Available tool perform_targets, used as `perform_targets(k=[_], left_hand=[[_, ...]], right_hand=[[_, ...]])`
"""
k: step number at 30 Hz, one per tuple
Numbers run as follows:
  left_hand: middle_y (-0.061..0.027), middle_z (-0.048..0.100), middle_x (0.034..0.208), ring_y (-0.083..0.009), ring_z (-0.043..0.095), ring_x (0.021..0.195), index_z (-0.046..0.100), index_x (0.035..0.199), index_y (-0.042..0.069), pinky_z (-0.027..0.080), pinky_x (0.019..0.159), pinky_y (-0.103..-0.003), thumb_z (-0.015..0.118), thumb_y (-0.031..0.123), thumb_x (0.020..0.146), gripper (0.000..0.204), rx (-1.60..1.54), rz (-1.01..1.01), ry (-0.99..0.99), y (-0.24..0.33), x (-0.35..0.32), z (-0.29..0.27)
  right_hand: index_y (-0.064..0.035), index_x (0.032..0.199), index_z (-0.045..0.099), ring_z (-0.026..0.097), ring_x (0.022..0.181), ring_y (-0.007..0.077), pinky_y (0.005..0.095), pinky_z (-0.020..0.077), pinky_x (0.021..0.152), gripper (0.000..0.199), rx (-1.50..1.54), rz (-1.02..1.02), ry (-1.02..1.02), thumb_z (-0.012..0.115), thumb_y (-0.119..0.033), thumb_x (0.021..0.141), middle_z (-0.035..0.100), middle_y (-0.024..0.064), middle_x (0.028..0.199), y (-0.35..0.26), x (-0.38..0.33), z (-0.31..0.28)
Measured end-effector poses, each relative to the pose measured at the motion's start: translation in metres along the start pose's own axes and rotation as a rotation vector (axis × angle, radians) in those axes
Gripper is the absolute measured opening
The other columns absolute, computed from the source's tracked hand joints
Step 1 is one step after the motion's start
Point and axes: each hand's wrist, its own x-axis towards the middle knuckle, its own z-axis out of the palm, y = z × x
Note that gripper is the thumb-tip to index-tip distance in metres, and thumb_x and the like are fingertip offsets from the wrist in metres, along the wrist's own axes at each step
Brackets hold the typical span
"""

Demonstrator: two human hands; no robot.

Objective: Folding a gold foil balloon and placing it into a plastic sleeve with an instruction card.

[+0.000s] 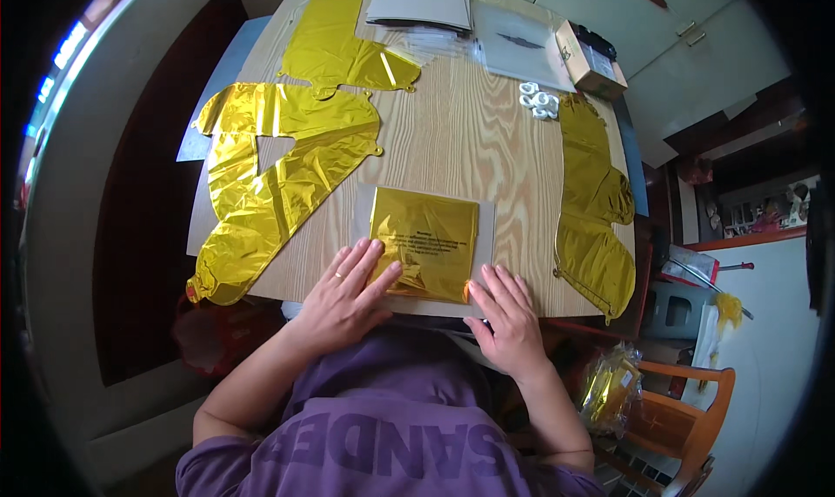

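Observation:
In front of me at the table's near edge lies a clear plastic bag with a folded gold foil balloon inside and dark print on its face. My left hand rests flat on the bag's lower left part, fingers stretched out, a ring on one finger. At the lower right corner, my right hand lies with its fingers extended on the bag's edge, beside a small orange bit. Neither hand grips anything. Flat gold foil balloons lie to the left, one far and one nearer.
Another flat gold balloon lies along the table's right side. Behind it are several small white rings and an open cardboard box. White sheets and clear plastic bags sit at the far edge. A wooden chair stands right.

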Motion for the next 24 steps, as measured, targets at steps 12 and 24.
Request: perform_targets(k=[12, 24], left_hand=[[-0.0195, 0.032, 0.161, -0.0412, 0.025, 0.151, 0.041, 0.154, 0.015, 0.019, 0.121, -0.060, 0.075, 0.040, 0.081, 0.085, 0.053, 0.086, -0.037, 0.022, 0.046, -0.031], [-0.0154, 0.049, 0.150, -0.0355, 0.044, 0.142, 0.058, 0.138, 0.013, 0.036, 0.115, -0.057, 0.073, 0.041, 0.088, 0.059, -0.010, 0.399, 0.039, -0.005, 0.064, 0.012]], right_hand=[[-0.0113, 0.120, 0.073, 0.058, 0.129, 0.0332, 0.0520, 0.0381, 0.113, 0.041, 0.058, 0.035, 0.030, 0.080, -0.018, 0.080, 0.064, 0.0128, 0.137, 0.017, 0.018, -0.009], [-0.0009, 0.092, 0.072, 0.069, 0.088, 0.0253, 0.0382, 0.0540, 0.084, 0.022, 0.328, 0.094, -0.218, 0.075, -0.022, 0.086, 0.072, 0.0130, 0.097, 0.032, 0.163, -0.054]])
